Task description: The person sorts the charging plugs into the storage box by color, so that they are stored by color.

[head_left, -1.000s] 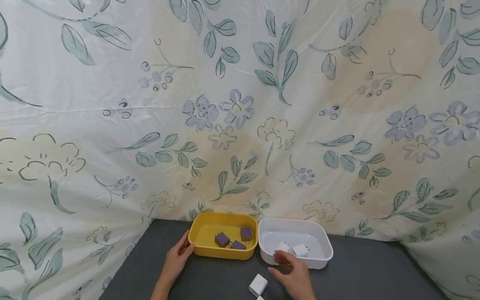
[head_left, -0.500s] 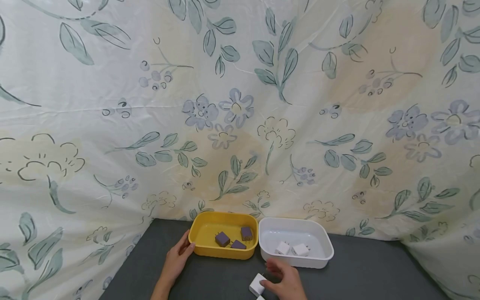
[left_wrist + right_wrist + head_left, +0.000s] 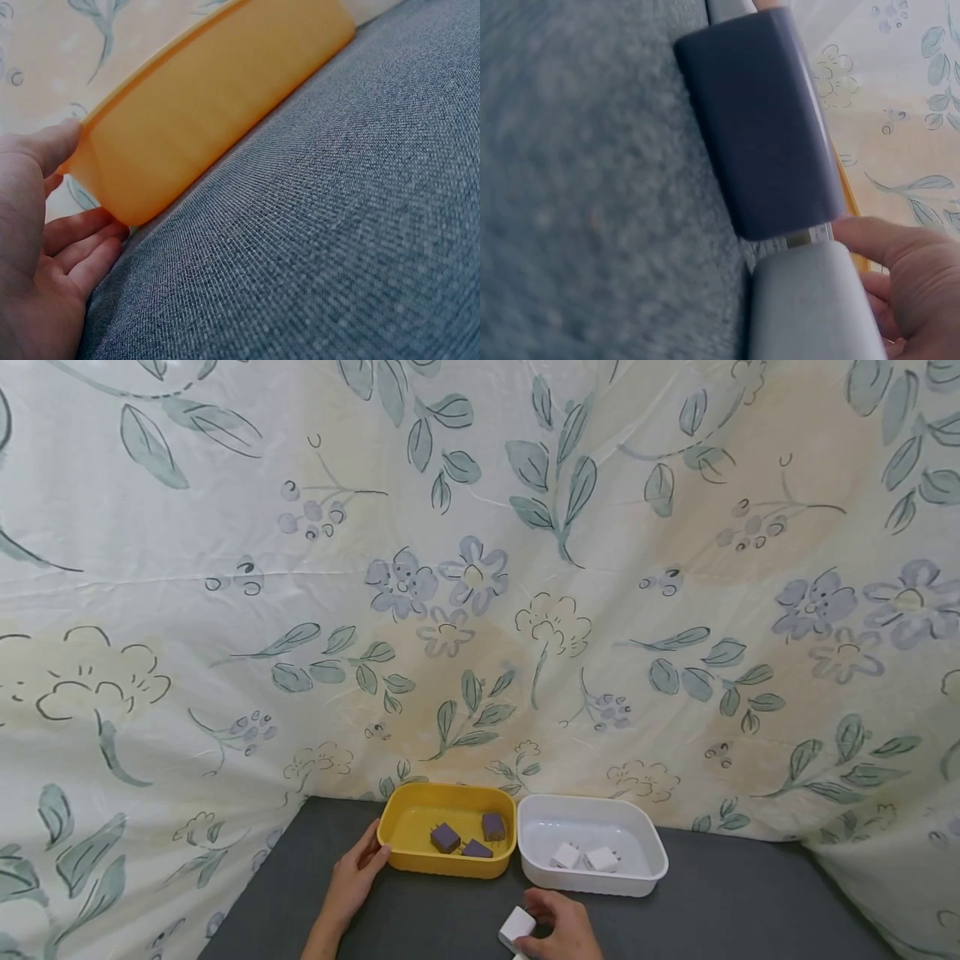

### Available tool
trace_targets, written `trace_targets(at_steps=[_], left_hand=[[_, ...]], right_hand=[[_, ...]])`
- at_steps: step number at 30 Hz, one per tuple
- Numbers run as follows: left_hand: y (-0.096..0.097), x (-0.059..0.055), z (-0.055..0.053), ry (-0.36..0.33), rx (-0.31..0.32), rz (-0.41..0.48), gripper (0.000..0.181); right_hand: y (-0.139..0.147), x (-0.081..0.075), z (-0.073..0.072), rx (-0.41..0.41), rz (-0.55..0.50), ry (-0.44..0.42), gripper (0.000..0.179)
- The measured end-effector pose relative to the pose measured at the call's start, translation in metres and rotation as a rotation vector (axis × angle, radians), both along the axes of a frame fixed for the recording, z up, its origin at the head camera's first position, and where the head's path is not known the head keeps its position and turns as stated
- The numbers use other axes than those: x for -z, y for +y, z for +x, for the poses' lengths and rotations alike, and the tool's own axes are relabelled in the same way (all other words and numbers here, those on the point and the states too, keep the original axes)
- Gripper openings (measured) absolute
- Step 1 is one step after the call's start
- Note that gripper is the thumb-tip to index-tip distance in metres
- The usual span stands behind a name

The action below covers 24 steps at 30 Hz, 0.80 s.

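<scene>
In the head view my left hand [image 3: 351, 881] holds the left end of a yellow plastic tray [image 3: 442, 864]. The left wrist view shows its thumb at the rim and its fingers by the lower corner. My right hand [image 3: 562, 927] has thumb and fingers curled about a white plug-in charger [image 3: 517, 928] on the table in front of the trays. Close to the right wrist camera are a purple charger [image 3: 769, 127] and a pale charger [image 3: 810, 300]; part of the right hand shows behind them. Purple chargers [image 3: 445, 837] lie in the yellow tray.
A white tray [image 3: 592, 882] stands against the yellow one's right side, with two white chargers [image 3: 601, 859] inside. Another white object is cut off at the head view's bottom edge. The dark cloth-covered table [image 3: 735, 893] meets a floral curtain [image 3: 480, 610] behind the trays.
My right hand has moved from the white tray's front edge down and left to the white charger, and its fingers have closed about it. The left hand stays at the yellow tray.
</scene>
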<state>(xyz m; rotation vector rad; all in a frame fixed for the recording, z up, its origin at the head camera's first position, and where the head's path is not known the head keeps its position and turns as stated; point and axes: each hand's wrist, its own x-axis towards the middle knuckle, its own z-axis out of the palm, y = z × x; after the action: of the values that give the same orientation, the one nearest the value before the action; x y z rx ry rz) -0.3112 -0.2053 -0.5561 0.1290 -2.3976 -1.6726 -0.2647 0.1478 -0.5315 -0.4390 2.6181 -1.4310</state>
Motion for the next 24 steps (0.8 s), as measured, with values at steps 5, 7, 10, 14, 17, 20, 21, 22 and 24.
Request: trace_targets(at_steps=[5, 7, 10, 14, 17, 20, 21, 22, 24], left_hand=[[0.0000, 0.0006, -0.0004, -0.001, -0.009, -0.010, 0.061], [-0.0003, 0.0010, -0.0009, 0.001, -0.010, -0.012, 0.061], [-0.0009, 0.0014, -0.0012, 0.005, -0.011, -0.004, 0.060], [-0.0014, 0.0014, -0.0016, 0.014, -0.006, 0.010, 0.061], [-0.0012, 0.0016, -0.0020, 0.014, -0.004, 0.017, 0.061], [-0.0009, 0.0018, -0.0023, 0.008, -0.005, 0.020, 0.062], [-0.0008, 0.0019, -0.0023, 0.007, -0.005, 0.020, 0.062], [-0.0007, 0.0018, -0.0022, 0.004, -0.006, 0.018, 0.062], [-0.0007, 0.0018, -0.0020, 0.003, -0.009, 0.016, 0.063]], right_hand=[[-0.0015, 0.0012, -0.0003, 0.002, 0.015, 0.009, 0.058], [-0.0019, 0.0010, 0.0001, 0.001, 0.020, 0.017, 0.058], [-0.0027, 0.0008, 0.0008, -0.001, 0.029, 0.030, 0.059], [-0.0050, -0.0001, 0.0010, -0.001, 0.046, 0.046, 0.061], [-0.0067, -0.0004, 0.0005, 0.014, 0.056, 0.036, 0.060], [-0.0078, 0.0003, 0.0001, 0.029, 0.062, 0.024, 0.059], [-0.0081, 0.0008, 0.0000, 0.033, 0.065, 0.028, 0.059], [-0.0083, 0.0011, 0.0000, 0.034, 0.067, 0.034, 0.059], [-0.0087, 0.0018, 0.0003, 0.039, 0.075, 0.046, 0.061]])
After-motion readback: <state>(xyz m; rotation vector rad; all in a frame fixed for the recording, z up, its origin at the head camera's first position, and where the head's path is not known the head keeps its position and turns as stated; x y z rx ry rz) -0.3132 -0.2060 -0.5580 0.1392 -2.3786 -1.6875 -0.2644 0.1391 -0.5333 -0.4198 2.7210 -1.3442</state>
